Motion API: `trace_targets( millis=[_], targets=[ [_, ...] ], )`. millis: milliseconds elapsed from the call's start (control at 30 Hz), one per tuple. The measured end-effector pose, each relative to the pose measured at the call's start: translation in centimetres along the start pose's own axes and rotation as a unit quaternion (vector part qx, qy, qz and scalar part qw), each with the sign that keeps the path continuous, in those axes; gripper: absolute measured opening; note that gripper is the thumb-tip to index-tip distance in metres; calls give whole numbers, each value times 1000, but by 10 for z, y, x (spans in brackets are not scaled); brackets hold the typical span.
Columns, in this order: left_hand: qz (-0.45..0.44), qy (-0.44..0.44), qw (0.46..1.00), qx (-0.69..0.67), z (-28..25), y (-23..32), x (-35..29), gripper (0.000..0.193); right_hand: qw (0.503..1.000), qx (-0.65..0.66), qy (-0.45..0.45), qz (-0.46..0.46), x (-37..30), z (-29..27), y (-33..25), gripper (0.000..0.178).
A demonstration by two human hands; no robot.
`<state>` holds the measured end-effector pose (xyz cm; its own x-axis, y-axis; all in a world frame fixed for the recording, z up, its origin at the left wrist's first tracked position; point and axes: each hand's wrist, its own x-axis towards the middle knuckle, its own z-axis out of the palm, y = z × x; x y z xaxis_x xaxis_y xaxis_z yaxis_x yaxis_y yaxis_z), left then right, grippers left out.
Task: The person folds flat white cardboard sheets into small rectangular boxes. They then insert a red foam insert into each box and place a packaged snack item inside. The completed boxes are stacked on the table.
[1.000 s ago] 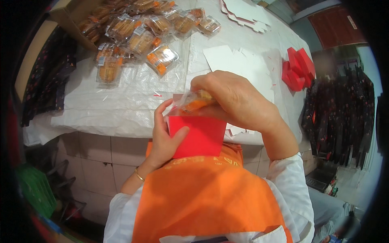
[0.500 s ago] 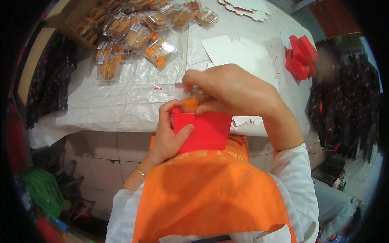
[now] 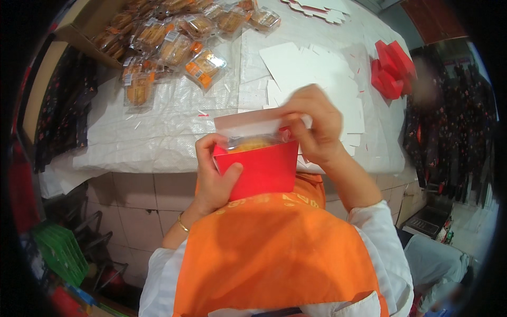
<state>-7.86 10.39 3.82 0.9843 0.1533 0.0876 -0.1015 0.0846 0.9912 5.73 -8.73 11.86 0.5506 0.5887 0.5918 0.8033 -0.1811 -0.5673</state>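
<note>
A red cardboard box [image 3: 264, 171] with its top flap up is held before my orange apron. My left hand [image 3: 214, 171] grips its left side, thumb on the front face and fingers behind. Inside sits a clear-wrapped pastry [image 3: 253, 143]; only its yellowish top shows above the rim. My right hand [image 3: 314, 129], partly blurred, pinches the right end of the raised flap [image 3: 248, 122], whose pale inner side faces me. The lower part of the pastry is hidden in the box.
Many packaged pastries [image 3: 174, 47] lie at the far left beside an open brown carton [image 3: 79, 31]. White flat card blanks [image 3: 311, 68] cover the table's middle right. Folded red boxes [image 3: 391, 68] stand at the right edge. A green crate [image 3: 60, 253] is low at left.
The wrapped pastry has gone down into the red box. My right hand has left it, moved right and taken hold of the flap, which now stands up behind the opening.
</note>
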Motion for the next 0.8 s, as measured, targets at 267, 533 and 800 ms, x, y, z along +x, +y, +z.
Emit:
trace_targets(
  millis=[267, 533, 800],
  targets=[
    [119, -60, 985, -112, -11, -23, 6, 29, 940, 273, 83, 189, -94, 27, 2, 29],
    [171, -66, 982, -45, -9, -11, 16, 37, 933, 277, 126, 193, -99, 28, -5, 28],
    [155, -95, 983, -20, -2, -8, 35, 52, 973, 143, 81, 163, -96, 19, 2, 45]
  ],
)
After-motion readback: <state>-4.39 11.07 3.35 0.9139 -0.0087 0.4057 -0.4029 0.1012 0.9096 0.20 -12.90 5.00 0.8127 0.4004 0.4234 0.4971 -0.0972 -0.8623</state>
